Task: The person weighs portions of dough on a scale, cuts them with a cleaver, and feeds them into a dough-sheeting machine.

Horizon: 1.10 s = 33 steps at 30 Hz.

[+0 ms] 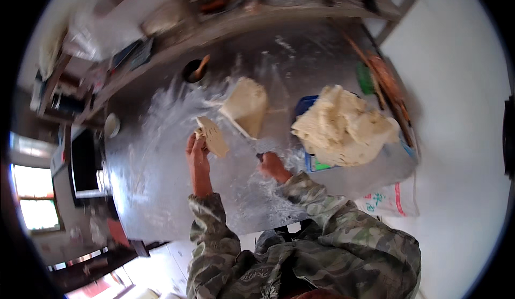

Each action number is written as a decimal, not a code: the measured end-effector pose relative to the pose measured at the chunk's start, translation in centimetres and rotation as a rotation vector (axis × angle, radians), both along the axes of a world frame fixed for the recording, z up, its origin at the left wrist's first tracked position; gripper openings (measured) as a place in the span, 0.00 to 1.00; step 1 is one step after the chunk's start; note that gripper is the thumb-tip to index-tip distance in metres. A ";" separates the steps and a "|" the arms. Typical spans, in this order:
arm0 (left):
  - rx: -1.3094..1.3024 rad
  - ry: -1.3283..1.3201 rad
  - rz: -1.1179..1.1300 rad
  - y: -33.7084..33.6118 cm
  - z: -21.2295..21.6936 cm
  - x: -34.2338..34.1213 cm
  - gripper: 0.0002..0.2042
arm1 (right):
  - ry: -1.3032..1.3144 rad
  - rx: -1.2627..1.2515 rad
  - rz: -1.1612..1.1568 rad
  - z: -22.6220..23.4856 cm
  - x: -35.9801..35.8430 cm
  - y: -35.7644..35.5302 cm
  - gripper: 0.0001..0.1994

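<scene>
A floured metal worktop (161, 191) fills the middle of a cluttered kitchen, shelves behind it; the left hand (196, 151) grasps a small flat piece of dough (213, 136) by its lower edge, lifted just off the worktop; the right hand (270, 163) is clenched on the handle of a blade (241, 130) that presses against the dough block (247, 104) just beyond it. My judgement: the blade lies close to the left hand's fingers, so a slip on the flour could nick them; the thin piece could tear or droop from so slight a hold. Counted: two hands, one blade, one small piece, one block, one large dough heap (343, 127) to the right of the right hand.
</scene>
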<state>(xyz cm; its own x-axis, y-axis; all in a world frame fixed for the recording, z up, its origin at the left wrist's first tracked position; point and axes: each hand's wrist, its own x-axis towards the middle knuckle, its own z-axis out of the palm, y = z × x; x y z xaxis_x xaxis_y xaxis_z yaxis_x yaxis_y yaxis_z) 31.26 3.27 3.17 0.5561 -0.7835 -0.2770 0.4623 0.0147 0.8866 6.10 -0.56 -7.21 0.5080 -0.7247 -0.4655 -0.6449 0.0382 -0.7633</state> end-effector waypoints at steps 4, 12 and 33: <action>-0.093 -0.523 -0.145 -4.1 9.7 -8.6 0.16 | -0.077 0.072 -0.010 3.4 -2.2 4.5 0.12; -0.485 -1.648 -0.462 -9.8 10.9 -30.5 0.19 | -0.614 -0.251 -0.318 -9.7 -6.4 10.0 0.15; -0.239 -1.583 -0.237 -5.9 8.0 -24.7 0.21 | -0.227 0.097 -0.012 4.0 -12.9 11.3 0.12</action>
<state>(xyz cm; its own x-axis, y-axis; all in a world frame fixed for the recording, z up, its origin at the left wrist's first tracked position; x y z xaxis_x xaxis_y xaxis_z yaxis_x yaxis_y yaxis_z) 6.60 -2.66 11.13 0.0171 -0.8277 0.5608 -0.8532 0.2804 0.4399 -6.80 10.71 -3.19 0.5990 -0.6891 -0.4078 -0.4564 0.1246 -0.8810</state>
